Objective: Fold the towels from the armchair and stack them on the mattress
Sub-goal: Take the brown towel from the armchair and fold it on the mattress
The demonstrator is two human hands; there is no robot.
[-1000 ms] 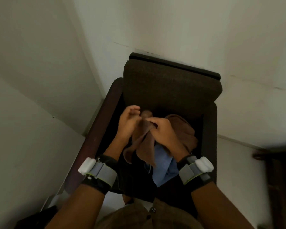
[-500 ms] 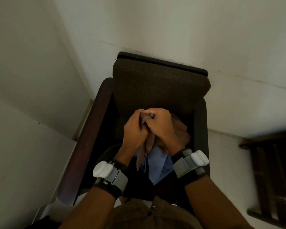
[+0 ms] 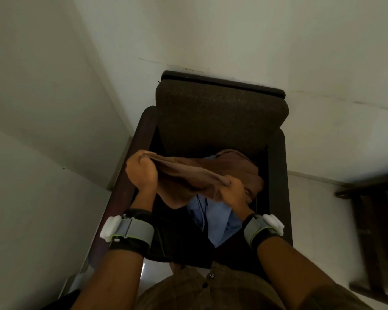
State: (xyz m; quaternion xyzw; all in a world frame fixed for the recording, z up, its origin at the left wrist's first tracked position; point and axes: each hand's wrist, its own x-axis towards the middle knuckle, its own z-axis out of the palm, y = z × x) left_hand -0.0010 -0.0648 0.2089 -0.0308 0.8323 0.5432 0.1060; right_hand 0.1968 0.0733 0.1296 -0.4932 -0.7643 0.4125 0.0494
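Note:
A dark brown armchair [image 3: 220, 115] stands against the white wall in front of me. A brown towel [image 3: 188, 173] is stretched above the seat between my two hands. My left hand [image 3: 141, 171] grips its left end near the left armrest. My right hand [image 3: 235, 193] is closed on its other end, lower and to the right. Under it a blue towel [image 3: 215, 220] lies crumpled on the seat. More brown cloth [image 3: 240, 162] is heaped at the back right of the seat. The mattress is not in view.
White walls meet in a corner left of the chair. A dark wooden piece of furniture [image 3: 376, 224] stands at the right edge on the pale floor [image 3: 311, 209]. Both my wrists wear grey bands with white sensor blocks.
My hands, clasped together on the bunched brown towel before, have pulled apart, left hand going left and right hand down-right. The towel now spans between them.

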